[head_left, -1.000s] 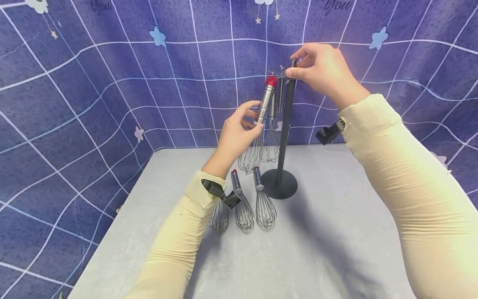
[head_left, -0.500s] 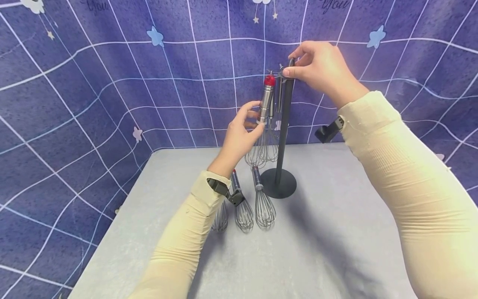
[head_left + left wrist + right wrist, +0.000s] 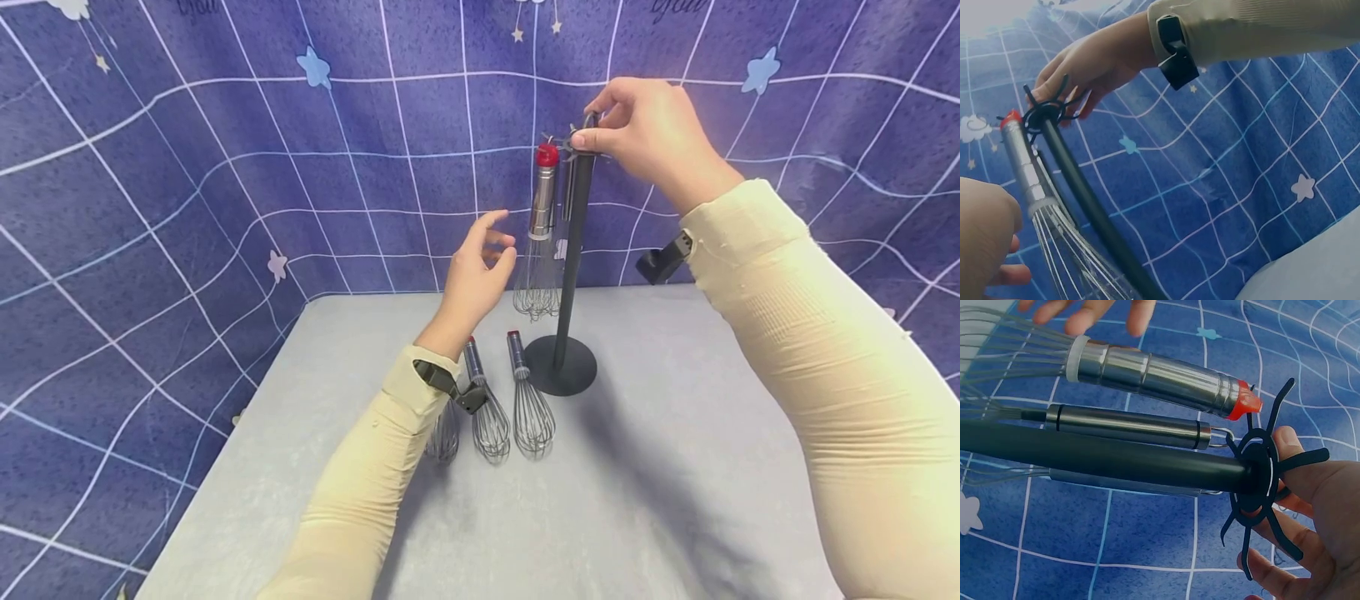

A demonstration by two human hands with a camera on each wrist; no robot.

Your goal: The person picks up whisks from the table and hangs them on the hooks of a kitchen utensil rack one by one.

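Observation:
A whisk with a steel handle and red end cap (image 3: 544,196) hangs from a hook of the black utensil stand (image 3: 573,250). My left hand (image 3: 480,271) is just left of that whisk, apart from it, with its fingers loosely bent around nothing. At the stand's top, my right hand (image 3: 648,133) pinches the hook ring (image 3: 1262,487) between thumb and fingers. Behind the red-capped whisk, two more steel-handled utensils hang on the hooks; the right wrist view shows the nearer handle (image 3: 1129,425) clearly.
Two whisks, a middle one (image 3: 491,425) and a right one (image 3: 533,412), lie on the grey table (image 3: 600,500). A third whisk (image 3: 444,437) is partly hidden by the left forearm. The stand's round base (image 3: 577,371) is beside them. A blue patterned cloth (image 3: 375,167) hangs behind.
The left hand has let go of the red-capped whisk and drawn slightly left. That whisk now hangs nearly straight from its hook. The right hand stays at the stand's top.

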